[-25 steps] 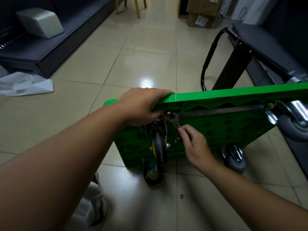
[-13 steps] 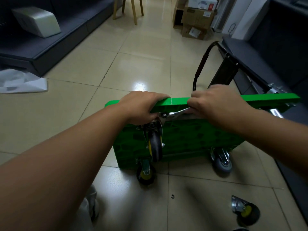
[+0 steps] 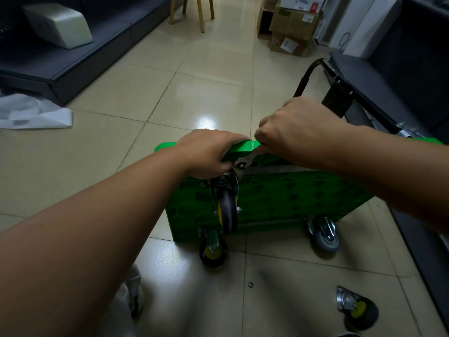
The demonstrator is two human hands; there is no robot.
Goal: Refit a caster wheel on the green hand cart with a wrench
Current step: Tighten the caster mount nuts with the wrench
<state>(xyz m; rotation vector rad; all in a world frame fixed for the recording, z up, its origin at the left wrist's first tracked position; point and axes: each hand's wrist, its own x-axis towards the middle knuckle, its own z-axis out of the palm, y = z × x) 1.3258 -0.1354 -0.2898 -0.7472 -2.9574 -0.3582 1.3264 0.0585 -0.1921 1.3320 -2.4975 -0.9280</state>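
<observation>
Cart [image 3: 279,198] stood on edge on floor. Left hand [image 3: 206,154] gripped its top edge above caster [image 3: 227,210]; right hand [image 3: 298,130] fisted around wrench [image 3: 245,162] on mounting nut. Best short strokes, cart braced firm.

Green cart [image 3: 286,200] underside ribbed; loose caster [image 3: 357,312] black with yellow hub.

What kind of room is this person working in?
Probably a shop backroom or storeroom: stacked cardboard boxes against the far wall, dark low shelving along the left, and a glossy tiled floor.
</observation>
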